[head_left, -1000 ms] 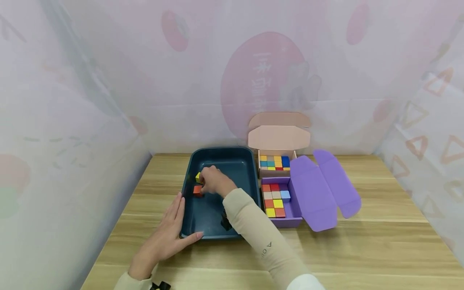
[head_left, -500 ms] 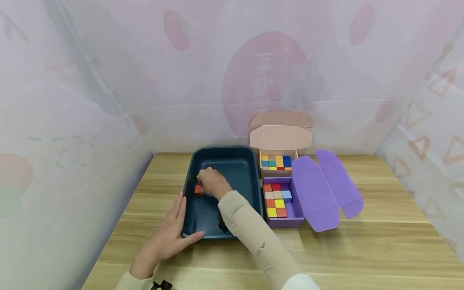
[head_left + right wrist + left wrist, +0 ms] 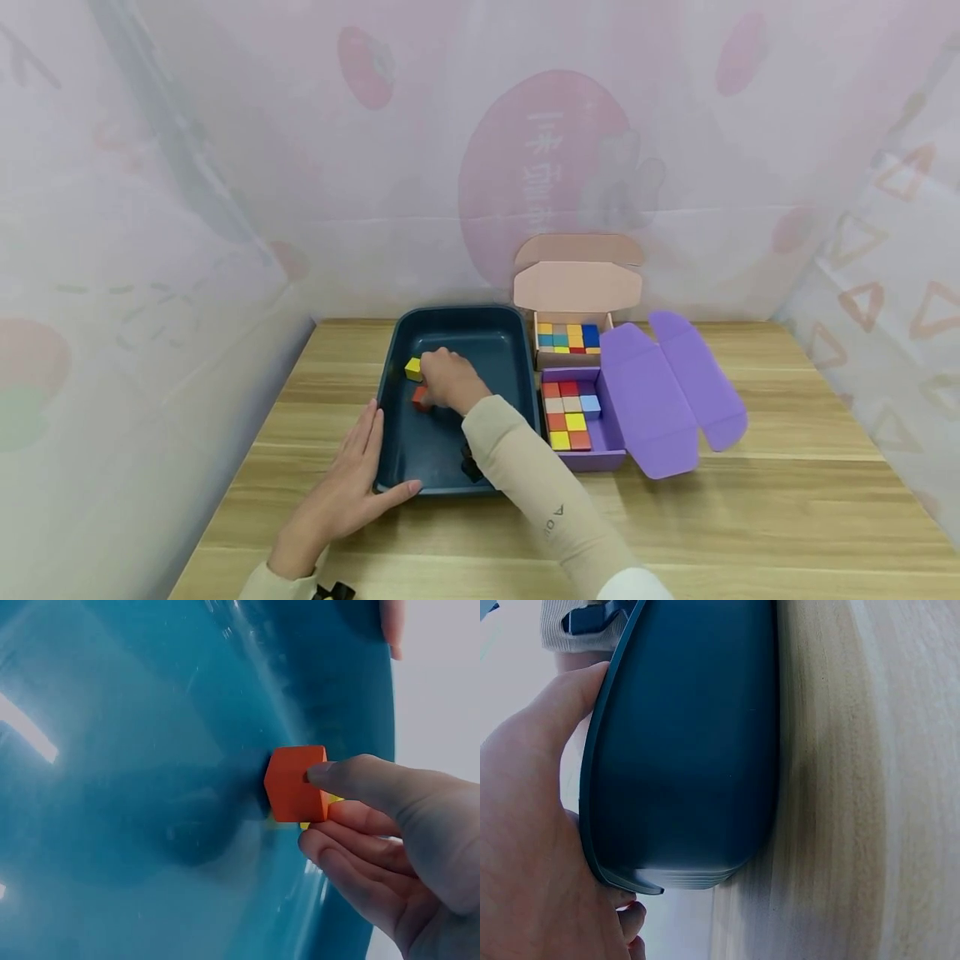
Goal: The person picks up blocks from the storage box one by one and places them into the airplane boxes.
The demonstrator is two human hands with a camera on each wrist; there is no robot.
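Observation:
Inside the dark teal tray, my right hand pinches an orange-red cube near the tray's left wall. In the right wrist view, the thumb lies on one face of this cube, with the fingers curled behind it. Just beyond it sits a yellow cube, mostly hidden behind the orange-red one in the right wrist view. My left hand rests at the tray's near left corner, fingers straight along the left side and thumb on the front rim. The left wrist view shows the palm side of this hand against the rim.
Right of the tray stands an open purple box with several coloured cubes, its lid folded out to the right. Behind it is an open pinkish-brown box packed with cubes. A printed cloth backs the wooden table.
My right hand has shifted slightly right, and the orange-red cube has moved with it and tilted. More of the yellow cube shows now. My left hand stays in place.

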